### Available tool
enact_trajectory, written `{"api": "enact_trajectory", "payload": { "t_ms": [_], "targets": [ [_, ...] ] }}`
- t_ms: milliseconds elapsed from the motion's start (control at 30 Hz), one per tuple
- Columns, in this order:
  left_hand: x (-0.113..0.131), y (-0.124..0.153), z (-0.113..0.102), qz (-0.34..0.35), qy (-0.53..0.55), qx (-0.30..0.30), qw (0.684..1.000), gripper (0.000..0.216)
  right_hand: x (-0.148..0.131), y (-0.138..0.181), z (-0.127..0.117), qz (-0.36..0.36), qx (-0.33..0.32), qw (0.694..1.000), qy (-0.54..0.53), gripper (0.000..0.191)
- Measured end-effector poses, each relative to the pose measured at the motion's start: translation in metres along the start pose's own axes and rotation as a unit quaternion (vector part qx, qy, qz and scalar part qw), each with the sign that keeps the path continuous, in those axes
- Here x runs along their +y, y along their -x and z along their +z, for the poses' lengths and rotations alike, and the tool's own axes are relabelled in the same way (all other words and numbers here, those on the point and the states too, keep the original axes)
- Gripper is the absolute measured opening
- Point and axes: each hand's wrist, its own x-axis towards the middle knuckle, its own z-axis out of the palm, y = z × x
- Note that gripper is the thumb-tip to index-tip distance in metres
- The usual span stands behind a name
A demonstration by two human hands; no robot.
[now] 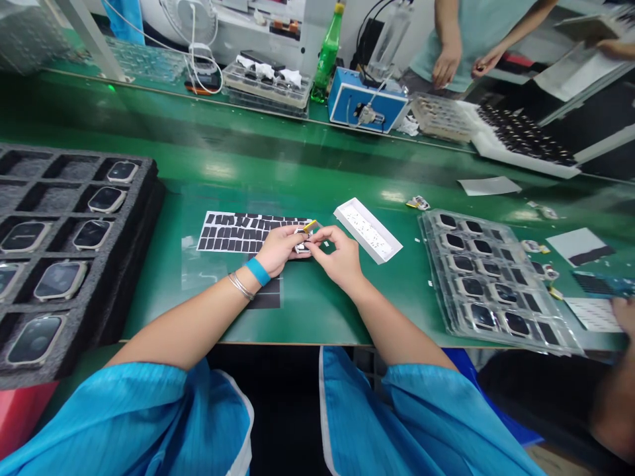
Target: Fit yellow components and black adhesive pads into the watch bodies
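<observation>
Head view, left to right: black foam tray on green bench, square cells holding smartwatch bodies face up. Next, sheet of black adhesive pads on clear film, just beside left hand, fingers closed, pinching small metal watch part with yellow tab, just above bench. Right hand also closed on same part, fingertips pinched together. Then shallow white tray of small white pieces, near right hand. Further right, clear blister tray, pockets holding dark-faced watch modules. Far bench edge: co-worker's hands near white foam tray of black parts.
</observation>
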Motion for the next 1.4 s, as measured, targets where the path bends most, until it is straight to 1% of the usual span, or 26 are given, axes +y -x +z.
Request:
{"api": "enact_trajectory", "payload": {
  "t_ms": [300,467,533,567,633,700,767,833,900,1033,1100,1233,1300,1400],
  "targets": [
    [0.001,0.001,0.001,0.006,0.000,0.003,1.000,0.015,0.003,0.003,0.001,-0.022,0.003,0.999,0.036,0.006],
    [0.002,0.002,0.000,0.008,0.008,0.007,1.000,0.020,0.000,0.002,0.001,-0.034,-0.025,0.996,0.082,0.006],
    [0.003,0.002,0.000,0.009,0.008,0.011,1.000,0.021,0.001,0.000,0.000,-0.037,-0.010,0.994,0.103,0.005],
    [0.003,0.003,0.000,0.009,0.006,0.012,1.000,0.020,0.002,-0.001,-0.001,-0.032,0.005,0.994,0.106,0.009],
    [0.003,0.003,-0.001,0.004,-0.003,0.009,1.000,0.020,0.007,-0.003,-0.002,0.002,0.024,0.997,0.070,0.025],
    [0.003,0.003,-0.001,-0.008,-0.012,-0.004,1.000,0.019,0.012,-0.006,-0.003,0.051,0.010,0.999,-0.011,0.036],
    [0.002,0.003,-0.002,-0.022,-0.020,-0.018,0.999,0.018,0.015,-0.008,-0.004,0.086,-0.011,0.994,-0.069,0.030],
    [0.001,0.003,-0.003,-0.033,-0.019,-0.030,0.999,0.018,0.014,-0.009,-0.005,0.093,-0.010,0.993,-0.068,0.019],
    [0.002,0.003,-0.005,-0.046,-0.005,-0.046,0.998,0.020,0.012,-0.009,-0.006,0.083,0.005,0.996,-0.044,0.013],
    [0.005,0.004,-0.007,-0.067,0.007,-0.088,0.994,0.036,0.007,-0.007,-0.006,0.039,0.019,0.999,0.014,0.010],
    [0.004,0.004,-0.007,-0.058,-0.008,-0.079,0.995,0.035,0.007,-0.006,-0.005,0.008,0.020,0.999,0.050,0.010],
    [0.000,0.003,-0.006,-0.049,-0.025,-0.042,0.998,0.019,0.006,-0.004,-0.002,-0.058,0.001,0.994,0.096,0.009],
    [0.001,0.002,-0.007,-0.054,-0.004,-0.035,0.998,0.018,0.006,-0.003,-0.001,-0.078,-0.019,0.989,0.120,0.013],
    [0.006,0.001,-0.010,-0.078,0.060,-0.027,0.995,0.024,0.006,-0.002,0.000,-0.109,-0.042,0.981,0.157,0.019]
  ]
}}
